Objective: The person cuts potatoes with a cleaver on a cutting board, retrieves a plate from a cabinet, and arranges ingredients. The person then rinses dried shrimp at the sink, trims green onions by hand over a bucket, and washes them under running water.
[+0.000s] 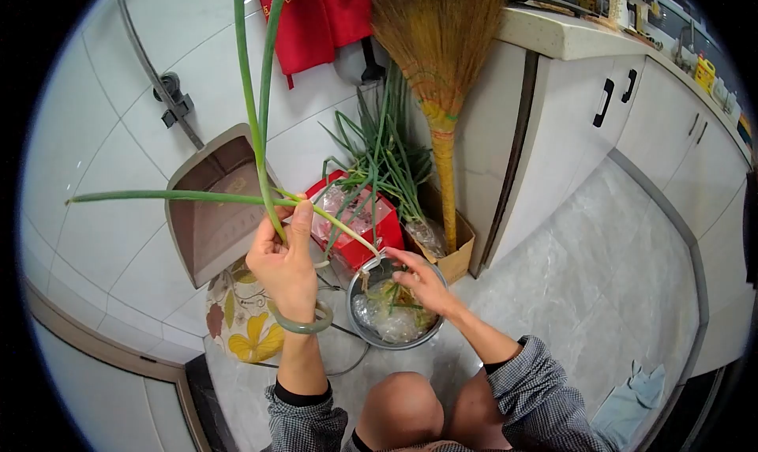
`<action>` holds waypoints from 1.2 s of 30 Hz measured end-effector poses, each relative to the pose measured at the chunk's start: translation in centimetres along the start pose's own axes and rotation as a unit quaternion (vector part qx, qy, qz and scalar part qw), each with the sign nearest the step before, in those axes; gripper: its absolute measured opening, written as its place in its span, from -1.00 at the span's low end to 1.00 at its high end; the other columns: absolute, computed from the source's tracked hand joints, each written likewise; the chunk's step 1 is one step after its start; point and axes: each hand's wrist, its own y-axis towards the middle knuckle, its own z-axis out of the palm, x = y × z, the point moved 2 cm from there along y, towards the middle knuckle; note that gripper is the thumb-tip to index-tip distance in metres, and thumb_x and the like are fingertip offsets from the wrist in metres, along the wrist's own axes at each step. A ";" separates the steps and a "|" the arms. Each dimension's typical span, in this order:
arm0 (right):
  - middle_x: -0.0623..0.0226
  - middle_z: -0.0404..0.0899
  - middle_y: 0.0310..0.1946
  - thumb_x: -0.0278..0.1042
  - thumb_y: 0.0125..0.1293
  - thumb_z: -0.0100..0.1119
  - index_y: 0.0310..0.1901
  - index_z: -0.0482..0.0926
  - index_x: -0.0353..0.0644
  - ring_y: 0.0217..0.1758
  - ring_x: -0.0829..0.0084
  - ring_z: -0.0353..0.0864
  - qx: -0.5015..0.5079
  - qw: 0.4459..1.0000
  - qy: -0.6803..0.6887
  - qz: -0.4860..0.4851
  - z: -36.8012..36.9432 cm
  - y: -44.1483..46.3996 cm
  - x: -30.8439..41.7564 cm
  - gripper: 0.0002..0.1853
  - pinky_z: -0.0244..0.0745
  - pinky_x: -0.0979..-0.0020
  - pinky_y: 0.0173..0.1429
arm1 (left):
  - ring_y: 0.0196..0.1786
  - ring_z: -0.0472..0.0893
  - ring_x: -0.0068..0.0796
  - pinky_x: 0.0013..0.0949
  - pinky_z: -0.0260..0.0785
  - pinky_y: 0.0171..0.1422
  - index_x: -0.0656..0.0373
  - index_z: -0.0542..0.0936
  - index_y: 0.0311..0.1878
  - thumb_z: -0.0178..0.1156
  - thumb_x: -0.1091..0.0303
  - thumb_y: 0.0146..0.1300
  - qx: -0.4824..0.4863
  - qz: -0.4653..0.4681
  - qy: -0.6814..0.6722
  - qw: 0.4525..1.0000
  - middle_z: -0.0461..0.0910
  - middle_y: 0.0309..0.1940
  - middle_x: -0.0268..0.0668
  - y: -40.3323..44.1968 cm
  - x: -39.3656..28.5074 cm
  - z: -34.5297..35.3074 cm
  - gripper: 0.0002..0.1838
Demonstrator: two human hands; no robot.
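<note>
My left hand (286, 255) is closed around a few green onions, their long green leaves (251, 89) rising upward and another leaf (158, 195) reaching left. The white stem (345, 229) of one slants down to the right, root end low. Beside that root end is my right hand (418, 280), its fingers apart and the fingertips at or very near the root; exact contact is unclear. Below it stands a round metal bin (353, 319) with a clear plastic liner, holding onion scraps (395, 296). A bangle (302, 326) circles my left wrist.
More green onions (387, 152) stand behind a red box (384, 229). A straw broom (444, 144) leans in a cardboard box (455, 256). A dustpan (229, 243) is at left, above a floral cushioned seat (249, 333). White cabinets (572, 128) line the right; a pale cloth (632, 401) lies on the floor.
</note>
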 end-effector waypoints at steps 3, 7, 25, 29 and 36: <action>0.30 0.49 0.04 -0.32 0.32 0.07 0.12 0.47 -0.13 0.18 0.34 0.34 0.008 0.999 0.000 -0.045 2.1 -0.4 2.1 -0.66 0.22 0.39 0.23 | -0.28 0.44 -0.75 -0.67 0.28 -0.19 0.35 0.60 -0.12 0.20 0.39 0.28 -0.009 0.006 0.001 1.000 0.54 -0.32 -0.43 -0.5 0.2 0.3 -0.79; 0.29 0.50 -0.02 -0.30 0.33 0.07 0.00 0.50 -0.19 0.16 0.30 0.32 0.052 0.998 -0.024 -0.042 2.5 -0.6 2.1 -0.74 0.22 0.38 0.22 | -0.33 0.41 -0.78 -0.69 0.24 -0.27 0.34 0.60 -0.12 0.20 0.39 0.28 -0.013 0.000 -0.001 1.000 0.52 -0.34 -0.45 -0.7 0.4 0.1 -0.78; 0.46 0.40 -0.40 -0.42 0.37 -0.11 -0.15 0.51 -0.25 -0.28 0.61 0.34 0.047 0.997 0.054 -0.008 2.1 -0.8 0.7 -0.81 0.26 0.57 -0.14 | -0.37 0.37 -0.80 -0.69 0.18 -0.32 0.30 0.61 -0.13 0.22 0.37 0.26 -0.039 0.018 -0.004 0.999 0.49 -0.40 -0.50 -0.3 1.8 -1.5 -0.79; 0.43 0.36 -0.44 -0.47 0.34 -0.17 -0.33 0.44 -0.24 -0.32 0.58 0.32 0.031 0.999 0.029 0.021 2.1 -0.7 0.2 -0.84 0.24 0.55 -0.20 | -0.37 0.37 -0.78 -0.68 0.20 -0.29 0.31 0.59 -0.19 0.23 0.36 0.26 -0.022 -0.042 0.033 0.998 0.49 -0.42 -0.47 -1.0 2.7 -1.6 -0.81; 0.35 0.37 -0.54 -0.51 0.29 -0.17 -0.34 0.43 -0.23 -0.34 0.51 0.35 0.101 0.992 -0.029 0.068 1.9 -0.4 -4.7 -0.87 0.28 0.49 -0.22 | -0.39 0.36 -0.76 -0.64 0.21 -0.31 0.31 0.56 -0.25 0.18 0.34 0.29 0.014 -0.044 0.056 0.997 0.49 -0.45 -0.45 -2.0 3.6 -1.0 -0.81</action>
